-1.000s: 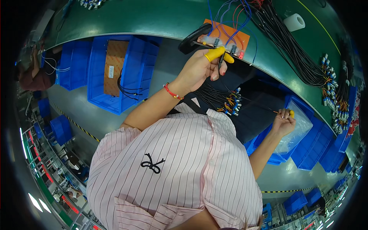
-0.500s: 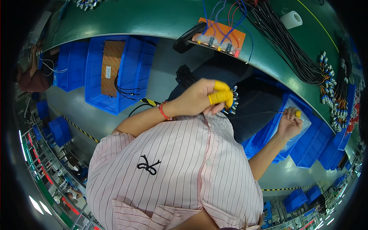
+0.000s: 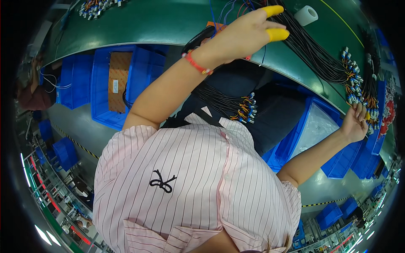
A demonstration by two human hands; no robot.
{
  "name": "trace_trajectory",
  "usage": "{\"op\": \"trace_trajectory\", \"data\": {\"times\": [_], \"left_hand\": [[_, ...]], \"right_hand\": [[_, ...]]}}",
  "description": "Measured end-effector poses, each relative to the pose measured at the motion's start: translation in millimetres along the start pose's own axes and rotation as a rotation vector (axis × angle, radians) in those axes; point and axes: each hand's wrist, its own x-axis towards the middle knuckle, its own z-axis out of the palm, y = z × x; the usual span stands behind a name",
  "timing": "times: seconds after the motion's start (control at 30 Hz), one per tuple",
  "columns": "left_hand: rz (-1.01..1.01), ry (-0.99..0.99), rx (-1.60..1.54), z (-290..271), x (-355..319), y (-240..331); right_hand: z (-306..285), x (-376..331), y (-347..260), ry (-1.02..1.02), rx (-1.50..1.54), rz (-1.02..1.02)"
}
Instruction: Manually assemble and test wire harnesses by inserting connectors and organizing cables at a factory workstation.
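My left hand (image 3: 240,37) reaches over the green bench, fingers stretched and apart, with yellow finger covers on two of them. It is beside a thick bundle of black cables (image 3: 310,49) and partly hides an orange board (image 3: 211,24) with blue and red wires. At the bench's right front edge, my right hand (image 3: 355,124) has its fingers closed on a thin black cable (image 3: 346,102), next to the bundle's silver-and-blue connectors (image 3: 352,69). Across my lap lies a second bundle of black cables (image 3: 217,100), its orange wires and connectors facing right.
A white roll (image 3: 306,16) stands on the green bench (image 3: 160,25). Below are blue bins (image 3: 99,99), one with brown cardboard (image 3: 118,82). A right-hand bin holds clear plastic (image 3: 316,128). More connectors (image 3: 95,7) lie at the far left; another person (image 3: 36,90) sits beyond.
My left hand has left the lap bundle and moved up over the bench. My right hand has moved right and up to the bench edge with the cable.
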Motion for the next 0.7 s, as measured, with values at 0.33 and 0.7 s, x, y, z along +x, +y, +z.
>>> {"op": "trace_trajectory", "data": {"times": [0.33, 0.7], "left_hand": [[-0.557, -0.256, -0.046, -17.6, -135.7, -50.2], [-0.068, -0.393, 0.828, 9.7, -159.7, -93.1]], "right_hand": [[-30.7, 59.1, 17.2, 0.015, -0.208, 0.013], [-42.3, 99.2, 34.3, 0.100, -0.283, -0.118]]}}
